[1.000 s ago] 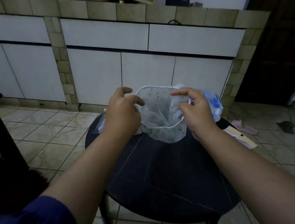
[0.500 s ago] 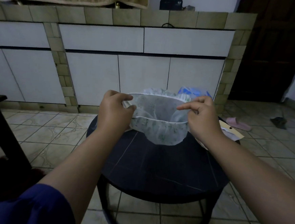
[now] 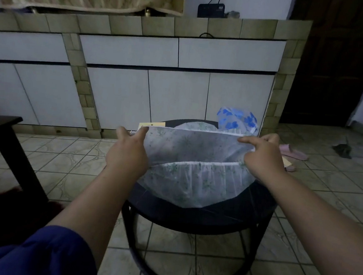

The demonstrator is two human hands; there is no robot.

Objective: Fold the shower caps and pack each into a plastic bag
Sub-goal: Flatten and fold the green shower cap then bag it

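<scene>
A translucent white shower cap (image 3: 194, 181) with a faint green flower print is stretched wide above the round black table (image 3: 198, 219). My left hand (image 3: 127, 152) pinches its elastic rim at the left end, and my right hand (image 3: 261, 156) pinches the rim at the right end. The cap's lower part sags onto the tabletop. Behind it at the table's far edge lie another pale cap (image 3: 196, 125) and a clear cap with blue flowers (image 3: 236, 120). A yellowish card of packaging (image 3: 146, 125) peeks out behind my left thumb.
White cabinet doors with a tiled frame (image 3: 179, 93) stand close behind the table. A dark piece of furniture (image 3: 0, 131) is at the left. Pink slippers (image 3: 294, 153) and a dark rag (image 3: 342, 149) lie on the tiled floor to the right.
Both hands have moved apart, pulling the cap's rim from a small bunched opening into a wide taut span. The view has tilted down slightly.
</scene>
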